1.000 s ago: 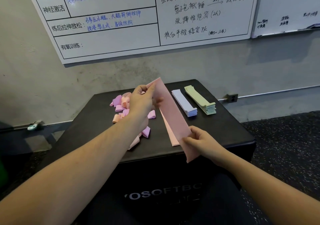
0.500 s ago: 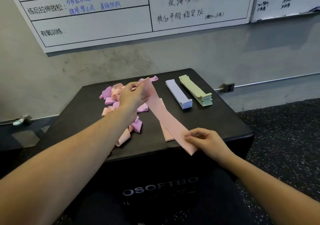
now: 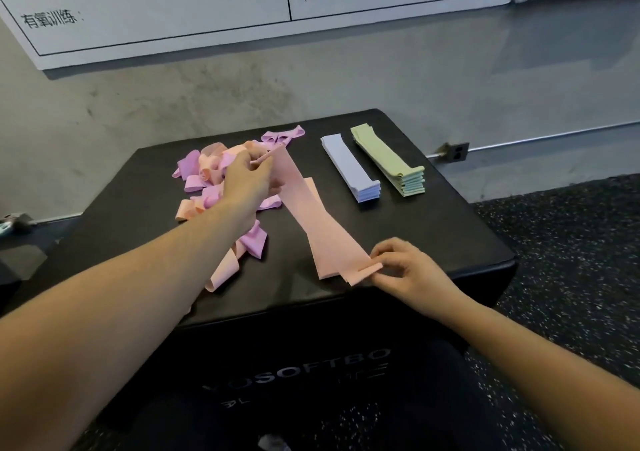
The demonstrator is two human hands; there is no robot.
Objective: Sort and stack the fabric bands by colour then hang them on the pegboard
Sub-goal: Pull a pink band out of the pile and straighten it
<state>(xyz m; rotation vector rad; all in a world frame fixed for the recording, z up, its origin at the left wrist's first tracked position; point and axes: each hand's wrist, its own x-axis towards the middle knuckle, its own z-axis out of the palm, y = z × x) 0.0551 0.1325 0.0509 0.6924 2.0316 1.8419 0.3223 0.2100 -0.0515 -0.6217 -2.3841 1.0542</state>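
A long pale pink band (image 3: 317, 222) is stretched flat between my hands over the black box (image 3: 433, 235). My left hand (image 3: 247, 182) pinches its far end, and my right hand (image 3: 403, 268) pinches its near end by the box's front edge. Under it lies another flat pink band (image 3: 311, 187). A loose heap of pink and purple bands (image 3: 207, 180) sits at the left. To the right stand a neat lavender-blue stack (image 3: 349, 168) and a green stack (image 3: 388, 159).
The box stands against a grey wall with a whiteboard (image 3: 207, 10) above it. A wall socket (image 3: 457, 152) is at the right. Dark speckled floor (image 3: 571, 260) lies to the right of the box. No pegboard is in view.
Both hands have lowered the pink band from a raised, tilted hold down close to the pink band lying on the box. The camera has tipped downward.
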